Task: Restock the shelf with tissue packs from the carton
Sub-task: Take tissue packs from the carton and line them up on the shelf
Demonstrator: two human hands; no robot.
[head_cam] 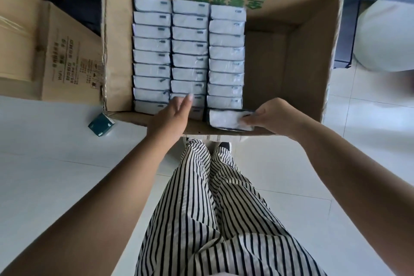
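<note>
While the right hand pinched one tissue pack, the left hand was flat and held nothing.

The pack sat at the near end of the carton, at about 1 o'clock from the person, its long side running from 9 to 3 o'clock. The right hand was at its 3 o'clock end, closest to it. The left hand's straight fingers reached toward 12 o'clock over the middle row of packs, just beside it.

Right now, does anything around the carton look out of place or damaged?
One small dark green box lies tilted on the floor outside the carton, by its near left corner. The carton's top edges look torn and ragged. The tissue packs inside stand in tidy rows.
</note>
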